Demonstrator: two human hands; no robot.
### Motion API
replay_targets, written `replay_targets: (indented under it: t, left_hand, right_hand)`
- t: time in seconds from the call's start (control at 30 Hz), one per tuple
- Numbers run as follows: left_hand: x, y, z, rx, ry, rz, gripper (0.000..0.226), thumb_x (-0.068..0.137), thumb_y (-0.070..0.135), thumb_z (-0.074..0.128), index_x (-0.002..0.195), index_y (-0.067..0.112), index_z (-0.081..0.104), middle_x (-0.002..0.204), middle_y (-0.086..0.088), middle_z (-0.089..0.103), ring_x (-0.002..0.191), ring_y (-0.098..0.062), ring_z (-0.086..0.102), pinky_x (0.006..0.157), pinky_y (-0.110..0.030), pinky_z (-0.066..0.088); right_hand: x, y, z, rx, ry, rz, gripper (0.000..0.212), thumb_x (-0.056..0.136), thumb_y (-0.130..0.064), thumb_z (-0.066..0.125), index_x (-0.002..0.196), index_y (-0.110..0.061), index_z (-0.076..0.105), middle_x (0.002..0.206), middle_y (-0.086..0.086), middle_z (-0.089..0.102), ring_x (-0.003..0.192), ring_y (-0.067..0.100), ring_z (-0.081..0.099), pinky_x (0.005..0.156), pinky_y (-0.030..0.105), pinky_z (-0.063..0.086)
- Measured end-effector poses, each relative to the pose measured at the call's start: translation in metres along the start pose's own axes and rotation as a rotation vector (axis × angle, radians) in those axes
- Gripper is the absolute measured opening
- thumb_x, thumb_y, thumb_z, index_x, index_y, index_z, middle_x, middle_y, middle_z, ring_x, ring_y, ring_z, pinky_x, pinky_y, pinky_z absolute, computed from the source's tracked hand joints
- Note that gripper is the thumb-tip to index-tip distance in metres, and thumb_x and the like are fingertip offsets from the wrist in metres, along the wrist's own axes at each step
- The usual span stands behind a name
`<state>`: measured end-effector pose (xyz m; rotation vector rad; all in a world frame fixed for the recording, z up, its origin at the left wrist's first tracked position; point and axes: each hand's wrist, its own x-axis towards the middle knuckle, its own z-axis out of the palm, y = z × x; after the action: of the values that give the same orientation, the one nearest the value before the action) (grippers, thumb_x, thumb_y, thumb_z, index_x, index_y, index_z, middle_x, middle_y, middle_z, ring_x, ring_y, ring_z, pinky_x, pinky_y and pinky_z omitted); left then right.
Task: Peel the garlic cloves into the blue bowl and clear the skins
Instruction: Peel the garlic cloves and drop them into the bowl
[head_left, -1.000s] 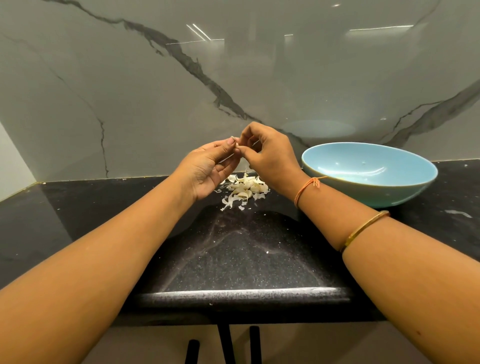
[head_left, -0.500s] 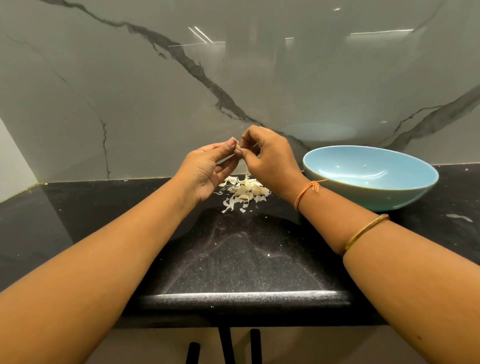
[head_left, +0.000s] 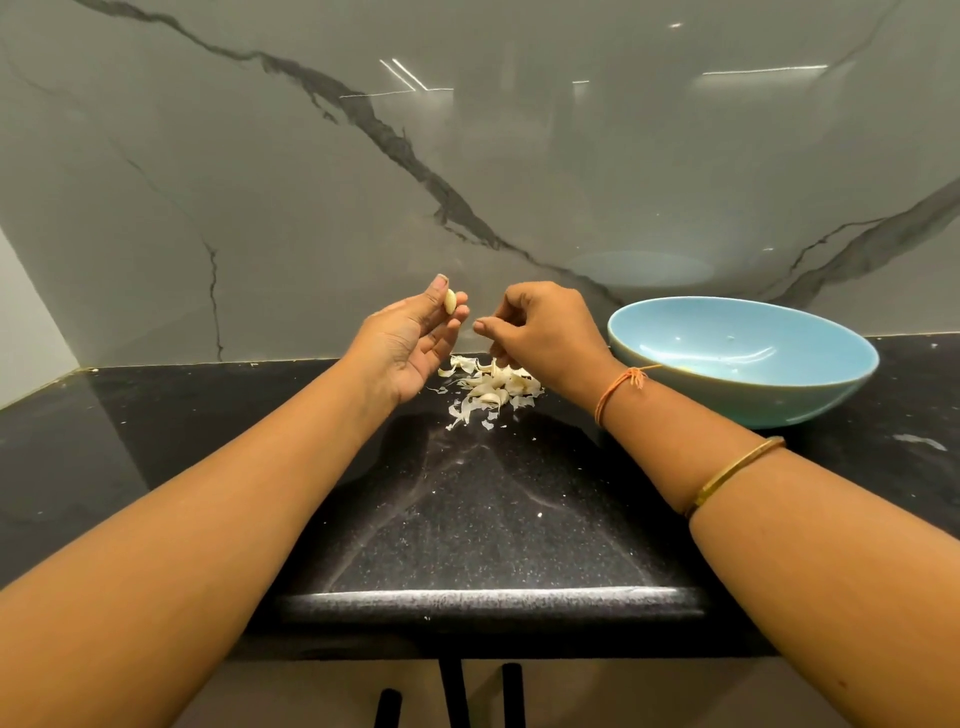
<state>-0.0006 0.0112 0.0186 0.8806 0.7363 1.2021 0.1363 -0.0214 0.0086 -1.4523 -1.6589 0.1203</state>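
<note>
A glossy grey marble-look wall panel with dark veins (head_left: 260, 182) rises behind a black speckled stone countertop (head_left: 493, 493). On the countertop at the right stands a light blue oval bowl (head_left: 810, 395), tilted so its pale inside shows; a small yellowish piece lies low inside it, too small to name. The left hand (head_left: 410, 343) is raised palm-up and pinches a peeled, cream-white garlic clove (head_left: 450, 301) between thumb and fingertips. The right hand (head_left: 545, 332) hovers just beside it, apart from it, fingers curled in; whether they pinch a scrap of skin I cannot tell. Below both hands lies a small heap of papery white garlic skins (head_left: 488, 387), left of the bowl. The right forearm wears a thin gold bangle (head_left: 737, 467), the wrist an orange thread (head_left: 618, 389).
</note>
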Motion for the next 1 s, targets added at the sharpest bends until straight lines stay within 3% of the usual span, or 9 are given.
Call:
replay_targets:
  t: [0.1, 0.17, 0.27, 0.37, 0.47, 0.67, 0.8, 1.0]
  left_hand:
    - [0.001, -0.002, 0.000, 0.031, 0.021, 0.015, 0.006, 0.087, 0.016, 0.065, 0.088, 0.011, 0.064, 0.077, -0.002, 0.070, 0.065, -0.008, 0.065, 0.052, -0.016, 0.052]
    - [0.002, -0.002, 0.000, 0.092, 0.036, 0.029, 0.004, 0.087, 0.017, 0.065, 0.090, 0.016, 0.066, 0.082, 0.002, 0.070, 0.070, -0.006, 0.062, 0.056, -0.017, 0.051]
    - [0.003, -0.004, -0.001, 0.169, 0.025, 0.034, 0.005, 0.087, 0.017, 0.065, 0.091, 0.018, 0.068, 0.085, 0.003, 0.069, 0.070, -0.004, 0.060, 0.056, -0.015, 0.048]
    - [0.000, -0.007, 0.002, 0.178, 0.000, 0.043, 0.005, 0.087, 0.011, 0.065, 0.091, 0.013, 0.065, 0.081, -0.003, 0.068, 0.057, -0.004, 0.062, 0.049, -0.014, 0.049]
    - [-0.001, -0.008, 0.004, 0.209, -0.010, 0.065, 0.012, 0.085, 0.007, 0.066, 0.096, 0.011, 0.063, 0.083, -0.004, 0.069, 0.057, -0.007, 0.066, 0.050, -0.016, 0.051]
    - [-0.001, -0.007, 0.005, 0.158, -0.026, 0.071, 0.027, 0.081, -0.001, 0.067, 0.107, 0.007, 0.059, 0.075, -0.007, 0.070, 0.060, -0.013, 0.069, 0.053, -0.020, 0.055]
    - [-0.002, -0.006, 0.005, 0.197, -0.033, 0.101, 0.032, 0.078, 0.001, 0.070, 0.108, 0.007, 0.059, 0.084, -0.010, 0.070, 0.063, -0.013, 0.068, 0.055, -0.017, 0.054]
    - [0.003, -0.004, 0.000, 0.303, 0.057, 0.206, 0.018, 0.078, 0.003, 0.072, 0.093, 0.011, 0.064, 0.084, -0.003, 0.068, 0.076, -0.011, 0.066, 0.063, -0.016, 0.052]
  right_hand:
    - [0.001, -0.001, 0.000, -0.051, 0.007, -0.049, 0.006, 0.086, -0.008, 0.062, 0.083, -0.012, 0.067, 0.089, 0.007, 0.069, 0.083, 0.021, 0.064, 0.082, 0.041, 0.052]
    - [0.000, -0.002, 0.001, -0.034, 0.009, -0.050, 0.005, 0.085, -0.016, 0.066, 0.081, -0.014, 0.064, 0.081, 0.004, 0.070, 0.078, 0.020, 0.066, 0.079, 0.041, 0.053]
    - [-0.003, -0.006, 0.001, -0.030, 0.022, -0.098, 0.022, 0.081, -0.032, 0.072, 0.085, -0.013, 0.061, 0.079, -0.001, 0.066, 0.076, 0.017, 0.063, 0.075, 0.040, 0.053]
    - [-0.005, -0.008, 0.003, -0.031, -0.011, -0.159, 0.028, 0.079, -0.032, 0.074, 0.092, -0.012, 0.059, 0.084, 0.001, 0.066, 0.078, 0.018, 0.062, 0.076, 0.041, 0.053]
    - [-0.005, -0.007, 0.005, -0.082, 0.002, -0.175, 0.024, 0.082, -0.026, 0.071, 0.093, -0.011, 0.056, 0.081, 0.001, 0.063, 0.078, 0.021, 0.059, 0.077, 0.042, 0.050]
    - [-0.003, -0.004, 0.001, -0.083, 0.055, -0.128, 0.013, 0.084, -0.020, 0.068, 0.090, -0.011, 0.061, 0.084, 0.003, 0.066, 0.079, 0.018, 0.061, 0.077, 0.039, 0.051]
    - [-0.003, -0.006, -0.004, -0.006, 0.067, -0.083, 0.011, 0.083, -0.015, 0.070, 0.090, -0.009, 0.064, 0.083, 0.003, 0.066, 0.076, 0.014, 0.060, 0.076, 0.035, 0.054]
    - [-0.002, -0.007, -0.010, 0.049, 0.019, -0.016, 0.018, 0.083, -0.013, 0.070, 0.097, -0.014, 0.058, 0.077, -0.004, 0.060, 0.076, 0.014, 0.061, 0.077, 0.036, 0.056]
